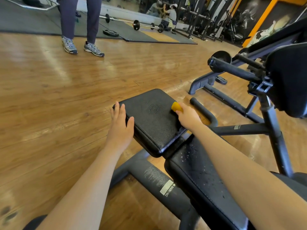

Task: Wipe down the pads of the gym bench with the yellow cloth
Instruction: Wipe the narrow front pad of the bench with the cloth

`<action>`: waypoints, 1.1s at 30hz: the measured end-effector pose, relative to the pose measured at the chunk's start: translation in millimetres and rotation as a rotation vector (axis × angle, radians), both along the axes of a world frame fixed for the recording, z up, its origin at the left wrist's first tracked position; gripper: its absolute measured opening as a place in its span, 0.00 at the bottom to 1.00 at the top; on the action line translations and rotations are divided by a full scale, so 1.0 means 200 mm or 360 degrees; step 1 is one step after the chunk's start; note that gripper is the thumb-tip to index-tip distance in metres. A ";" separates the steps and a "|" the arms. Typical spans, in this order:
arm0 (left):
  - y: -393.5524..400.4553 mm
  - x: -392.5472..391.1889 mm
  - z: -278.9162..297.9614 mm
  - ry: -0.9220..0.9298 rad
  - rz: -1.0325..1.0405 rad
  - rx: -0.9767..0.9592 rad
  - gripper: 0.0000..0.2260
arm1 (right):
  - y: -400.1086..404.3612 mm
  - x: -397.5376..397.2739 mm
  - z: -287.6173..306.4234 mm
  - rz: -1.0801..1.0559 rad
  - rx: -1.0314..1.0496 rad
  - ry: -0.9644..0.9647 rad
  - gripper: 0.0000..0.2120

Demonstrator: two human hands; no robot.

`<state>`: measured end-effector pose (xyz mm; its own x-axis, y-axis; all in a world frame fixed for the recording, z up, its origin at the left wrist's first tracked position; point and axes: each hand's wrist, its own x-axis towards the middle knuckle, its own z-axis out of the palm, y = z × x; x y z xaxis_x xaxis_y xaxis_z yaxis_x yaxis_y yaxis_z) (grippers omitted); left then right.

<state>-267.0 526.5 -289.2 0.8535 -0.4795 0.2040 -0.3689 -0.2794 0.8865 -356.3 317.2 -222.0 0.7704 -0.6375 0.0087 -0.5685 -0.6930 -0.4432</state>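
The black seat pad (149, 120) of the gym bench lies in front of me, with droplets on its surface. My right hand (187, 116) grips the bunched yellow cloth (176, 106) and presses it on the pad's right side. My left hand (120, 123) rests flat with straight fingers against the pad's left edge, thumb on top. The longer back pad (204, 183) runs toward me at lower right, speckled with water drops; my right forearm crosses over it.
The bench's dark frame (156, 181) with a warning label sits below the pads. Another black machine (269, 83) with a pad and handle stands at right. A person's legs (79, 30) stand on the wooden floor at upper left. A barbell (136, 24) lies beyond on mats.
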 end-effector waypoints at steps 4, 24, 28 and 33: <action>0.00 -0.01 0.01 0.0008 0.0001 -0.0002 0.25 | 0.10 -0.01 -0.01 -0.0041 -0.0014 0.0002 0.23; 0.13 -0.18 0.13 -0.0373 -0.0321 0.1009 0.56 | 0.10 0.06 0.07 -0.0021 -0.0002 0.0133 0.19; 0.12 -0.20 0.14 -0.0476 -0.0290 0.1052 0.58 | 0.33 0.11 0.02 0.0498 0.0002 0.0059 0.24; 0.11 -0.20 0.13 -0.0440 -0.0265 0.1000 0.58 | 0.38 0.09 -0.03 0.0802 0.0045 0.0021 0.24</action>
